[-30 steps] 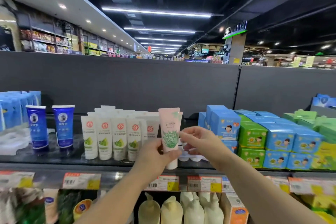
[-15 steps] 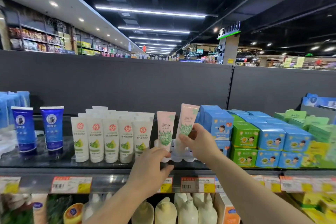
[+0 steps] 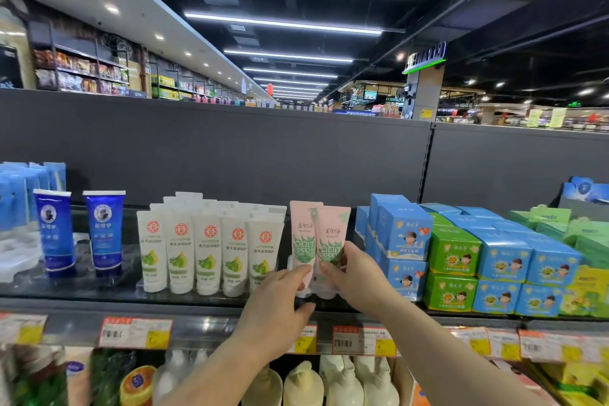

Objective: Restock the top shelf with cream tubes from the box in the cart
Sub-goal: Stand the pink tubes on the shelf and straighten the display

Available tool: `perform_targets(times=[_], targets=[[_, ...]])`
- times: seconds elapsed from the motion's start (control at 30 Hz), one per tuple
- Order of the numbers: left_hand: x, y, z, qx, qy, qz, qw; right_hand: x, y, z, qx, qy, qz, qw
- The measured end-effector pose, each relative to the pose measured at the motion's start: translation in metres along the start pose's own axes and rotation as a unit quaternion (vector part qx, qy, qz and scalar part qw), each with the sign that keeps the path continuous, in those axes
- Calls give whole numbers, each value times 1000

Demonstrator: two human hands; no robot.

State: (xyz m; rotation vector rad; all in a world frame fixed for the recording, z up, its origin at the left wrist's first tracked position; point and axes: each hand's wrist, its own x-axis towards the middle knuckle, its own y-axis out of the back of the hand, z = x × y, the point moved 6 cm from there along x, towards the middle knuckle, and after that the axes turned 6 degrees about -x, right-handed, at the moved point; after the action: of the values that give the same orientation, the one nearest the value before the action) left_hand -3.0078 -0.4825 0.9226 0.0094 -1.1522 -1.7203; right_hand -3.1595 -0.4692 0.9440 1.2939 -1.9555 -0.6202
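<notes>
Standing upright side by side on the dark glossy top shelf (image 3: 99, 290) are two pale pink cream tubes with green leaf print, caps down. The left pink tube (image 3: 301, 234) sits just beside a row of white tubes with red round logos and green fruit pictures (image 3: 209, 254). The right pink tube (image 3: 333, 237) leans slightly against its neighbour and overlaps it at the edge.

The left hand (image 3: 276, 303) reaches up from below, its thumb and fingertips closed on the lower part of the left pink tube near the cap. The right hand (image 3: 356, 277) comes in from the right and pinches the lower body of the right pink tube between thumb and fingers. Both tubes appear to rest in a clear plastic holder (image 3: 324, 290) at the shelf's front, though the hands hide most of it.

To the right of the pink tubes stand stacked blue cardboard boxes with cartoon children (image 3: 400, 231), then green boxes (image 3: 453, 252) of the same kind. Far left on the shelf stand two dark blue tubes with white caps at the top (image 3: 54, 234). Orange and yellow price labels (image 3: 135, 333) line the shelf edge, and cream-coloured pump bottles (image 3: 303, 386) show on the shelf below.
</notes>
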Motion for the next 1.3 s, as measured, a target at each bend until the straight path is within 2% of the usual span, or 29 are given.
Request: perform_targets(times=[0.33, 0.77, 0.97, 1.17, 1.23, 1.3], targets=[[-1, -2, -2, 11, -25, 17, 999, -1, -1, 5, 6, -5, -10, 1000], [4, 3, 9, 47, -21, -36, 998, -4, -1, 7, 6, -19, -5, 1000], [-3, 31, 16, 34, -29, -14, 999, -21, 20, -3, 63, -19, 104, 992], [-39, 77, 9, 44, -27, -16, 999, -74, 16, -32, 50, -73, 178, 980], [-59, 99, -6, 47, -18, -29, 998, -94, -4, -62, 23, -66, 165, 984], [-85, 128, -32, 65, 18, -43, 997, -108, -41, -101, -23, -39, 114, 992]])
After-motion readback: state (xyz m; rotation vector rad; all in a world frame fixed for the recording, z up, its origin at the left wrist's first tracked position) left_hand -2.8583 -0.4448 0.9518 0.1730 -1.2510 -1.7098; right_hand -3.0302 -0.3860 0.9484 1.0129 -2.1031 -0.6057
